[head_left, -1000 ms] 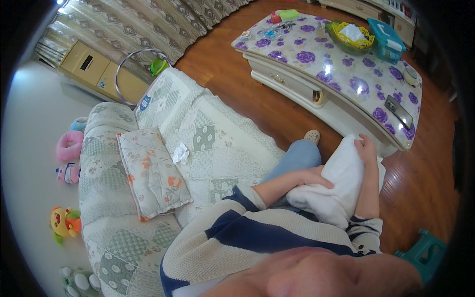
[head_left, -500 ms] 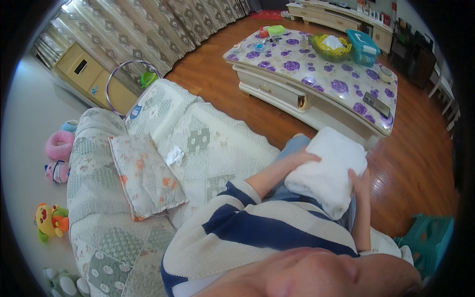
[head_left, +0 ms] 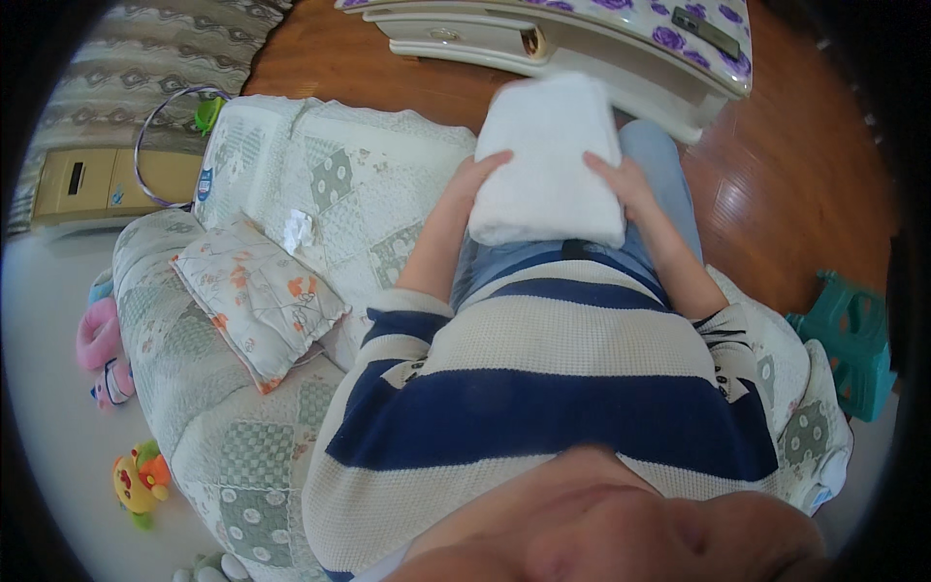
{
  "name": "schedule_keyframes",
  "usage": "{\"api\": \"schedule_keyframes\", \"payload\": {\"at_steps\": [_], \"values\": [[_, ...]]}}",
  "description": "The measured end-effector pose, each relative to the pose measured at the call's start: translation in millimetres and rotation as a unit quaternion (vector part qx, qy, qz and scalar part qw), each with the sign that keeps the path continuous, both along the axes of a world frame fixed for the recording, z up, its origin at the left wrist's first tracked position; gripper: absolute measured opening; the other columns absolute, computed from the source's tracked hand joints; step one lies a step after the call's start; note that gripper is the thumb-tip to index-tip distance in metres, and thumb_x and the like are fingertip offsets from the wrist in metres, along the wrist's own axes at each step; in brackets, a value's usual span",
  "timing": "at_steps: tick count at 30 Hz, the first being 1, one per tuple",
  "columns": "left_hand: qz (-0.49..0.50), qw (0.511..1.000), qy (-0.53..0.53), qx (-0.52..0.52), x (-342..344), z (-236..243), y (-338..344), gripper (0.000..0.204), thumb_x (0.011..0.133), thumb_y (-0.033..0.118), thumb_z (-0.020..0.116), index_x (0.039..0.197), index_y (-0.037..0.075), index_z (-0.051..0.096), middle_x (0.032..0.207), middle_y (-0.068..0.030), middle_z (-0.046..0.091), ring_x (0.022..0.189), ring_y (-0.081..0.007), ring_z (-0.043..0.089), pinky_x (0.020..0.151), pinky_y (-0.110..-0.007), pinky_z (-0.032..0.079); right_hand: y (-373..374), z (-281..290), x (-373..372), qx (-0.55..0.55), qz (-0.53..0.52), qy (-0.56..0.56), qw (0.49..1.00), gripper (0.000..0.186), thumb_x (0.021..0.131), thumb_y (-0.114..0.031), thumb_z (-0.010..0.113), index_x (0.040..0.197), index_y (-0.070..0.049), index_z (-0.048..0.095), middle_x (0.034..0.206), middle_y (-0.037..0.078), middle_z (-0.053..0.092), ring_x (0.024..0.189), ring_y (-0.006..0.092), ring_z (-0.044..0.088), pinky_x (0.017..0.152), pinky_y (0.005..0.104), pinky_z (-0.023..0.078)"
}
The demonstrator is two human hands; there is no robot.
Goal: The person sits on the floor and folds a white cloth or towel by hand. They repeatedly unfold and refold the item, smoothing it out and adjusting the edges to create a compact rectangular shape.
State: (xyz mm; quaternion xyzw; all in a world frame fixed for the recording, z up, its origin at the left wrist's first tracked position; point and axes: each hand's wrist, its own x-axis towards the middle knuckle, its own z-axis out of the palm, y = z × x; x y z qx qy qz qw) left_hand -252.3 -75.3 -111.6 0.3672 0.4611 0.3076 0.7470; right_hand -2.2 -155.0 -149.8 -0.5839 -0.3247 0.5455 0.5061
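A folded white towel, thick and soft-looking, rests over my lap on my jeans. My left hand grips its left edge, thumb lying on top and the other fingers hidden beneath. On the opposite edge, my right hand holds it the same way, its thumb pressed on the upper face. The towel's far end is slightly blurred.
I sit on a sofa with a patchwork quilt cover. A floral pillow and a crumpled white tissue lie to my left. Ahead stands a coffee table with a phone; a green plastic stool is at right.
My view has tipped down and turned, so the coffee table sits higher in the picture. The towel now lies straighter and flatter between my hands, which still hold both its sides.
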Motion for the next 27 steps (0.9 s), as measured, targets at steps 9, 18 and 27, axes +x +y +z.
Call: {"api": "schedule_keyframes", "payload": {"at_steps": [9, 18, 27], "values": [[-0.022, 0.986, 0.134, 0.096, -6.7, 17.5, -22.4, 0.084, 0.076, 0.025, 0.079, 0.138, -0.009, 0.034, 0.126, -0.0263, 0.052, 0.11, -0.0299, 0.058, 0.089, -0.037, 0.051, -38.9, 13.0, -4.9, -0.04, 0.089, 0.115, 0.989, 0.08, 0.078, -0.039, 0.077, 0.134, 0.008, 0.044, 0.123, 0.023, 0.058, 0.108, 0.0274, 0.061, 0.09, 0.0345, 0.051], [-0.113, 0.906, 0.243, 0.327, -22.4, 49.3, -70.2, 0.081, 0.071, 0.024, 0.082, 0.139, 0.006, 0.042, 0.139, -0.0244, 0.042, 0.13, -0.0358, 0.042, 0.103, -0.042, 0.041, -55.5, 12.8, 17.1, -0.04, 0.057, 0.22, 0.973, 0.081, 0.086, -0.041, 0.069, 0.139, 0.01, 0.034, 0.13, 0.023, 0.051, 0.115, 0.0269, 0.056, 0.095, 0.034, 0.051], [-0.228, 0.629, 0.437, 0.602, 21.6, 70.1, -78.2, 0.046, 0.073, 0.018, 0.076, 0.118, 0.014, 0.064, 0.135, -0.0095, 0.053, 0.133, -0.0341, 0.04, 0.106, -0.051, 0.031, -67.7, 35.0, 12.5, -0.032, 0.012, 0.255, 0.966, 0.066, 0.099, -0.044, 0.048, 0.14, 0.005, 0.036, 0.132, 0.02, 0.052, 0.116, 0.0254, 0.057, 0.093, 0.0357, 0.052]]}}
